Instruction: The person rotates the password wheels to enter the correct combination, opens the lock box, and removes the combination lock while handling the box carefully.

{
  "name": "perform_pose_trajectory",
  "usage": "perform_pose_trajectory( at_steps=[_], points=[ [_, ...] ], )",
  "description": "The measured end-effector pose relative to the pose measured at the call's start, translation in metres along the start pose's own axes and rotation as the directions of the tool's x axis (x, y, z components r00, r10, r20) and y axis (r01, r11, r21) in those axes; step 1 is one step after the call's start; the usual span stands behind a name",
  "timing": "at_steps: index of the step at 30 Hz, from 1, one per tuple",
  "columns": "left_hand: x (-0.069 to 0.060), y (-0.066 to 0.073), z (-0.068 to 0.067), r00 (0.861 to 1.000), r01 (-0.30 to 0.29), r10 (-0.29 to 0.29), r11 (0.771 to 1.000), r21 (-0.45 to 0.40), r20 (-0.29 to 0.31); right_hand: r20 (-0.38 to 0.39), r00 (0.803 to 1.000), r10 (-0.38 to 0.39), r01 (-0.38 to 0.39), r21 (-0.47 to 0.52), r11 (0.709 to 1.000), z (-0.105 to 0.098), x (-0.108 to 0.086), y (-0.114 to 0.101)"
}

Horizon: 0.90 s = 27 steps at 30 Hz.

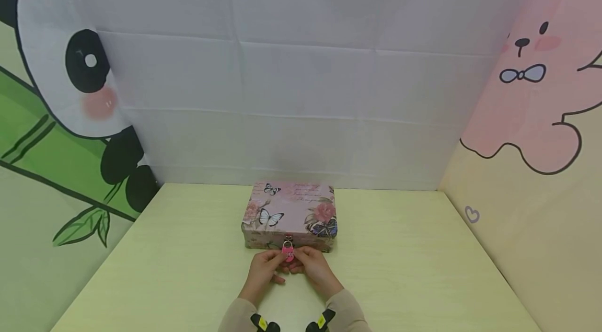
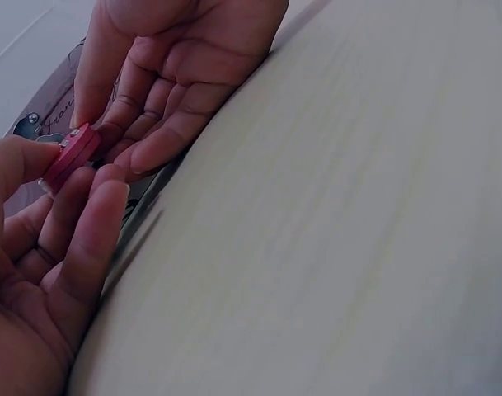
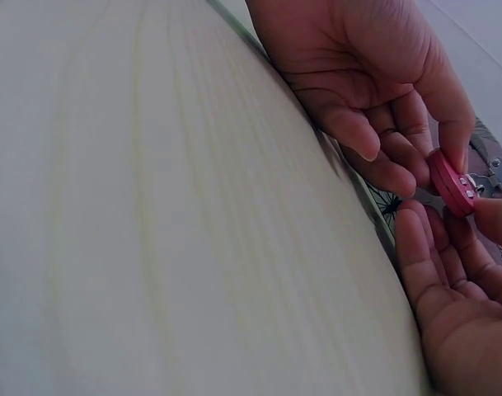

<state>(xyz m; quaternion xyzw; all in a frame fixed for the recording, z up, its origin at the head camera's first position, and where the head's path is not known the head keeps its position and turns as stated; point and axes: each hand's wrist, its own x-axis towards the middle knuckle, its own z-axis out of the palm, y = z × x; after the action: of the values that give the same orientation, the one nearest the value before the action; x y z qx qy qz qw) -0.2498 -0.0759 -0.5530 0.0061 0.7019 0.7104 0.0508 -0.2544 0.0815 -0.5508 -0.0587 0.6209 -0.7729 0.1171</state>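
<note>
A small pink padlock (image 1: 288, 253) hangs by its shackle at the metal clasp (image 1: 288, 239) on the front of a floral, butterfly-printed box (image 1: 291, 209). From the left side, my left hand (image 1: 261, 269) pinches the padlock between thumb and fingers. My right hand (image 1: 317, 269) pinches it from the opposite side. In the left wrist view the padlock body (image 2: 72, 155) sits between both thumbs and the fingers beneath. Small dials or marks show on the padlock (image 3: 453, 183) in the right wrist view, too small to read. The box lid is down.
The box stands on a pale yellow wooden table (image 1: 400, 253), near its back edge. Behind it hangs a creased white sheet (image 1: 301, 81). Painted walls with a panda (image 1: 51, 60) and a pink animal (image 1: 541, 102) flank the table.
</note>
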Motion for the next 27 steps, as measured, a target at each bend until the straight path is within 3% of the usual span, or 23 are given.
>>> perform_pose_trajectory(
  at_steps=[15,24,27],
  points=[
    [0.003,-0.002,-0.003,1.000,0.007,-0.007,0.999,-0.040,0.011,-0.002,1.000,0.001,-0.001,-0.006,1.000,0.000,0.002,0.000],
    [-0.010,0.020,-0.001,1.000,0.003,-0.001,0.998,-0.063,0.023,0.000,1.000,-0.010,0.010,-0.015,1.000,-0.001,0.003,0.001],
    [-0.011,0.019,-0.001,1.000,-0.003,0.004,0.999,-0.048,0.025,0.003,1.000,-0.011,0.011,-0.011,1.000,0.000,0.002,0.001]
  ],
)
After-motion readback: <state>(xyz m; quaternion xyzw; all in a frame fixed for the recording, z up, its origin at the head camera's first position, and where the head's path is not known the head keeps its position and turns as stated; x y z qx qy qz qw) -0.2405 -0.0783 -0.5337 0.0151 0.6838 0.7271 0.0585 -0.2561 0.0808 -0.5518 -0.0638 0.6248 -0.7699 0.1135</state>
